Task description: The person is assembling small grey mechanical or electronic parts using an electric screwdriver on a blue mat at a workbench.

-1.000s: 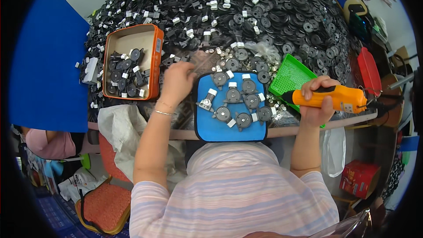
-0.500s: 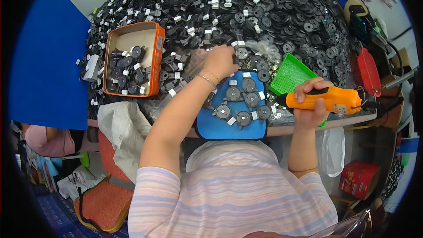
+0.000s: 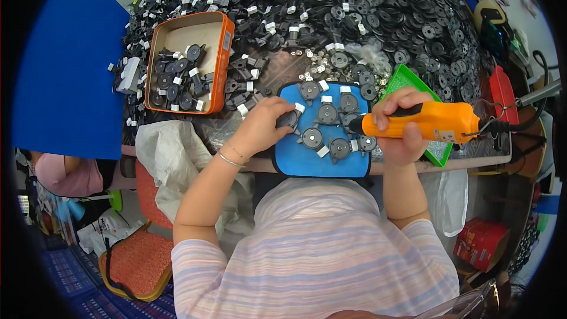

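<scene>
My right hand [image 3: 403, 127] is wrapped round an orange electric screwdriver [image 3: 443, 119]. The black tip points left, over the round parts at the right of a blue mat [image 3: 295, 162]. At the mat's left edge, the fingers of my left hand [image 3: 263, 123] pinch a round black plastic part [image 3: 287, 119] with a white tab. Several similar parts lie spread over the mat, among them a black wheel-like part [image 3: 312, 137] near its middle and another [image 3: 309, 89] at its top. What the screwdriver's tip meets is hard to make out.
A large heap of black parts [image 3: 407, 12] covers the table's far side. At left stands an orange-rimmed tin [image 3: 228, 53] with parts inside. Small metal pieces [image 3: 319, 65] lie beyond the mat. A green basket [image 3: 437, 156] and red tray [image 3: 504, 91] are at right. A person [image 3: 65, 174] sits far left.
My left hand has come back from the far edge of the mat to its left edge and now holds a round part. The screwdriver has moved left over the mat.
</scene>
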A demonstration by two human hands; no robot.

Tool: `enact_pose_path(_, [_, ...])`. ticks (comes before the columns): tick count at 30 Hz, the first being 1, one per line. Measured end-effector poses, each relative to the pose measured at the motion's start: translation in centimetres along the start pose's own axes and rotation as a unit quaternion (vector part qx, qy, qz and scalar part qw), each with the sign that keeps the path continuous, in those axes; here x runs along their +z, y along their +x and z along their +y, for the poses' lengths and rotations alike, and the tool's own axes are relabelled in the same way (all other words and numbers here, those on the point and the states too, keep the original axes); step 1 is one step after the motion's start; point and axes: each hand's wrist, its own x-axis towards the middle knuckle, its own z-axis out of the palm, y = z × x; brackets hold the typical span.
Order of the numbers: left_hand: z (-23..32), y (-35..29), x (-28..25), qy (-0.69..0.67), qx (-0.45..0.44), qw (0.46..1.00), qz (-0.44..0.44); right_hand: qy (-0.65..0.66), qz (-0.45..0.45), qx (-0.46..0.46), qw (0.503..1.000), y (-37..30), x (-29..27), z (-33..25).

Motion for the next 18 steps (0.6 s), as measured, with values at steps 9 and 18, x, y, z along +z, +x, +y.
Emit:
enact_pose_path(9, [-0.7,-0.8,0.5,-0.02,0.047,0.998,0.022,0.015,-0.023,0.015,0.999,-0.2,1.2,0.5])
enact_pose_path(18, [-1.0,-1.3,1.4,-0.119,0.0,0.992,0.034,0.061,-0.032,0.046,0.997,0.8,4.0,2.5])
